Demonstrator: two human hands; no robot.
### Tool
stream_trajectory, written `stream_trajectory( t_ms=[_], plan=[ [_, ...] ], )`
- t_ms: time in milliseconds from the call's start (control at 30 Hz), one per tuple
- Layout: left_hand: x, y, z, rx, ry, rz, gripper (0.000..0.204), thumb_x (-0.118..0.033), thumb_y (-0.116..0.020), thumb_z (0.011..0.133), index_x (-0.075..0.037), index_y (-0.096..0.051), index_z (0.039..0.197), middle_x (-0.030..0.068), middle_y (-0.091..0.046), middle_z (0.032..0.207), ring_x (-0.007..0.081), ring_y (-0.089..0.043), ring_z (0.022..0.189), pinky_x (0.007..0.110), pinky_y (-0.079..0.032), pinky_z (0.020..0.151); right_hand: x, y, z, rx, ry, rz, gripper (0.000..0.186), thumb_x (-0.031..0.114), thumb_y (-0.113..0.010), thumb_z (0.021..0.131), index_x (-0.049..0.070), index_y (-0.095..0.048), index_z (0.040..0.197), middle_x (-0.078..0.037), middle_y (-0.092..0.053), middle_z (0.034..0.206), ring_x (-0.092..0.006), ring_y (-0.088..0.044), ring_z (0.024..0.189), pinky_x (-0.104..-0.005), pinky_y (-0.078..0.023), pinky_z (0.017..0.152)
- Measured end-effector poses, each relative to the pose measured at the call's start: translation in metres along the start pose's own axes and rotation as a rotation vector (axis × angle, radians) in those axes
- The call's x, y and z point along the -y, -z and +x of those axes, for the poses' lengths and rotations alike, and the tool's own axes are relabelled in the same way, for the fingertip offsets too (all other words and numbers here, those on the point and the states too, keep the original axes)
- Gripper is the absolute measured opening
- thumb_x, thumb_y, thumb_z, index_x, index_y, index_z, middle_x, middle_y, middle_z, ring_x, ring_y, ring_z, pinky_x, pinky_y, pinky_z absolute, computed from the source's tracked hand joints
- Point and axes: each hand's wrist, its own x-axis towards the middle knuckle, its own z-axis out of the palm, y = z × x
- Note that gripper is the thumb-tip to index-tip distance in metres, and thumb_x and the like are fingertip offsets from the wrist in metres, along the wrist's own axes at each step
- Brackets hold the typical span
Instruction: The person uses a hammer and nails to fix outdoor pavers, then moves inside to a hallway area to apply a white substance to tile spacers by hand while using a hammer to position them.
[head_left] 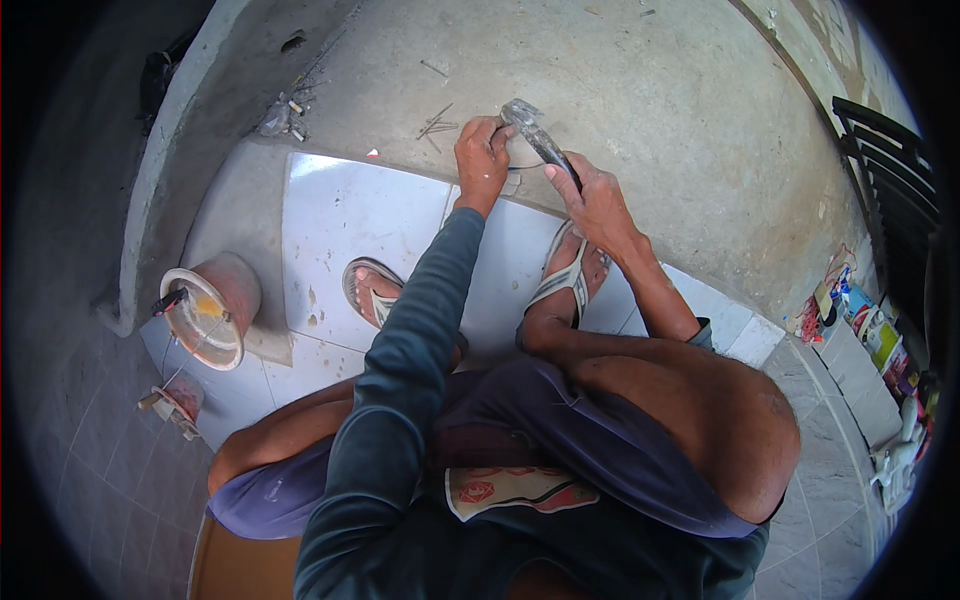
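Note:
My right hand (598,208) is wrapped round the dark handle of a hammer (543,146). The hammer's worn grey head is right beside the fingers of my left hand (481,160). Those fingers are pinched together over the rough concrete floor (640,90), just beyond the edge of the white tiles (345,205). What they hold, if anything, is hidden. Several thin nails (434,127) lie loose on the concrete to the left of my left hand. A small grey chip (512,184) sits at the tile edge between my hands.
At the left stands a dirty bucket (240,285), with a smaller pot (185,395) and tool behind it. A low curved wall (170,170) bounds that side. Bits of litter (285,115) lie by it. At right are a black rack (890,150) and assorted packages (880,335). My sandalled feet flank my hands.

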Motion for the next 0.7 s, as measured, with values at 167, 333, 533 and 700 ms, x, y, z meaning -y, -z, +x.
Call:
stream_trajectory(
  t_ms=[167,333,533,700],
  plan=[
    [0.003,-0.002,0.0,-0.053,-0.019,0.025,0.005,0.001,-0.069,0.079,0.001,-0.067,0.083,0.0152,-0.066,0.081,0.033,-0.064,0.074,0.038,-0.049,0.066,0.002,-0.001,-0.003,-0.036,0.015,0.026,0.038,0.031,-0.057,0.099,-0.003,-0.058,0.115,-0.027,-0.062,0.076,-0.0405,-0.062,0.069,-0.0441,-0.048,0.064],
    [0.004,-0.002,0.0,-0.04,-0.037,0.02,0.005,0.003,-0.069,0.079,0.0,-0.068,0.082,0.0152,-0.067,0.083,0.0334,-0.065,0.074,0.039,-0.05,0.067,0.004,0.001,-0.006,-0.112,0.07,0.031,0.036,0.03,-0.057,0.099,-0.003,-0.058,0.115,-0.026,-0.062,0.075,-0.0398,-0.062,0.068,-0.0433,-0.048,0.063],
    [0.007,-0.003,-0.001,-0.054,-0.054,0.027,0.007,0.004,-0.068,0.079,0.0,-0.067,0.085,0.0153,-0.067,0.084,0.0343,-0.065,0.076,0.039,-0.05,0.068,0.003,-0.001,-0.006,-0.054,0.041,-0.017,0.034,0.03,-0.057,0.1,-0.002,-0.058,0.113,-0.024,-0.061,0.075,-0.0389,-0.061,0.065,-0.0428,-0.047,0.061],
    [0.008,-0.003,-0.002,-0.02,-0.032,0.025,0.011,0.005,-0.066,0.078,0.0,-0.066,0.088,0.0162,-0.066,0.085,0.0356,-0.064,0.08,0.041,-0.05,0.071,0.009,0.001,-0.005,0.022,-0.118,0.001,0.035,0.03,-0.056,0.1,-0.002,-0.059,0.112,-0.026,-0.062,0.078,-0.0421,-0.062,0.071,-0.0441,-0.048,0.065]
  ],
)
